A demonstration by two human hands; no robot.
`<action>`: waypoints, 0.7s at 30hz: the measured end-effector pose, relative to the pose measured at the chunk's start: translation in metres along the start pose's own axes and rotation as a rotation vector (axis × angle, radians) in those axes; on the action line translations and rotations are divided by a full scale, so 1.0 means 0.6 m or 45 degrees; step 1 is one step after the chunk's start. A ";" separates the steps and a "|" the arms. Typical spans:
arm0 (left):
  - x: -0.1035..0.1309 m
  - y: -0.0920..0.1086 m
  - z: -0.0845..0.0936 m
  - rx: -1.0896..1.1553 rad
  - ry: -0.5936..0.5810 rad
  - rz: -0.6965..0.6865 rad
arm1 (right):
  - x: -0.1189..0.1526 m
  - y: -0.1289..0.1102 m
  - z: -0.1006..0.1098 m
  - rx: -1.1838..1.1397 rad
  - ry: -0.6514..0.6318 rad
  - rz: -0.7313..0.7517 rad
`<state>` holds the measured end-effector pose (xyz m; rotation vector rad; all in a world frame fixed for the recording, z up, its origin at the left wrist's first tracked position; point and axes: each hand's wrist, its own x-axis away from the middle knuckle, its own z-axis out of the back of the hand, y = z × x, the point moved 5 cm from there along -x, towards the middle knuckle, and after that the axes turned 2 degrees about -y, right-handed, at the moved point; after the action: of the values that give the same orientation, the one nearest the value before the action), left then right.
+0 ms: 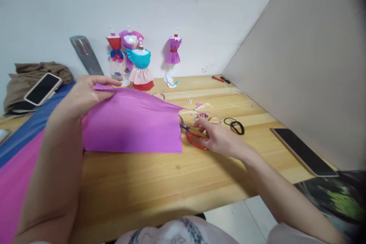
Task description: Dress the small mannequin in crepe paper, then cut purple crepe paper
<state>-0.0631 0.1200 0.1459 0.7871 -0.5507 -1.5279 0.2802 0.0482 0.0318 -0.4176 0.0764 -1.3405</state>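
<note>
A purple sheet (134,122) of crepe paper or thin cloth, I cannot tell which, hangs just over the table. My left hand (88,93) pinches its upper left corner between thumb and fingers. At the sheet's right edge, my right hand (213,135) is closed around a pair of scissors (196,130) with dark blades and yellowish and red parts at the handle. The blade tips lie close to the sheet's cut-looking right edge; whether they touch it is unclear. Small scraps (201,106) and ribbon pieces lie behind my right hand.
Several small dress forms (141,65) in coloured outfits stand by the wall. Black hair ties (237,127) and a phone (304,152) lie on the right. At left are another phone (42,89), brown cloth (54,69), and blue (25,133) and pink sheets (20,183).
</note>
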 end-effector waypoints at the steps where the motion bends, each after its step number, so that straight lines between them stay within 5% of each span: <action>1: 0.001 -0.001 0.001 0.043 -0.003 0.015 | 0.005 0.005 0.004 -0.029 -0.002 0.007; 10: 0.006 -0.006 0.018 0.153 0.135 0.006 | 0.047 0.073 0.036 -0.728 -0.059 0.090; 13: 0.004 -0.005 0.012 0.239 0.137 -0.020 | 0.058 0.090 0.047 -1.108 -0.002 0.296; 16: 0.003 -0.007 0.005 0.333 0.145 -0.005 | 0.053 0.074 0.057 -1.283 0.063 0.633; 21: 0.002 -0.008 -0.004 0.415 0.134 -0.046 | 0.004 -0.006 0.086 -0.871 0.224 0.826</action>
<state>-0.0643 0.1193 0.1407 1.1255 -0.7204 -1.4382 0.2921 0.0582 0.0810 -0.7676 0.7678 -0.6719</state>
